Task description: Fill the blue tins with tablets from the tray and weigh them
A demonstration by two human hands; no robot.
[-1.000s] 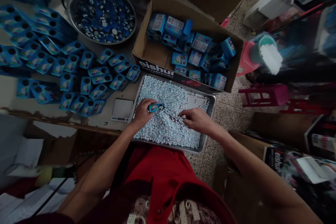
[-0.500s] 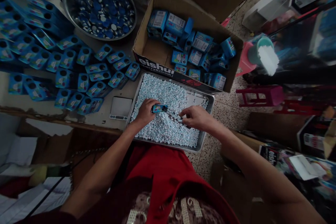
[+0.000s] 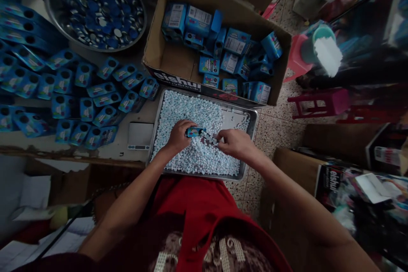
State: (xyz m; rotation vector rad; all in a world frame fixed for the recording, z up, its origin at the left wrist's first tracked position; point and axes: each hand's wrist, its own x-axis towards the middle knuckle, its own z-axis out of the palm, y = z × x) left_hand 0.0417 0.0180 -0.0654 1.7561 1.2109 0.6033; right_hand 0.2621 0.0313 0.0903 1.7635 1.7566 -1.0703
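A metal tray [image 3: 251,124] full of small pale blue-white candies [image 3: 188,110] lies in front of me, half on the table and half over my lap. My left hand [image 3: 178,136] is closed round a small blue candy box [image 3: 194,131], held on its side over the candies. My right hand [image 3: 234,144] rests on the pile just right of the box, fingers pinched on a few candies at the box's open end.
A cardboard carton [image 3: 178,57] behind the tray holds several blue boxes. Many flat blue boxes [image 3: 86,93] cover the table at left. A steel bowl [image 3: 95,8] of blue caps sits far left. A small scale [image 3: 139,135] lies beside the tray. Pink stools [image 3: 318,102] stand on the floor right.
My right hand has slid left to the box's open end. The view has shifted so everything sits a little further left and lower.
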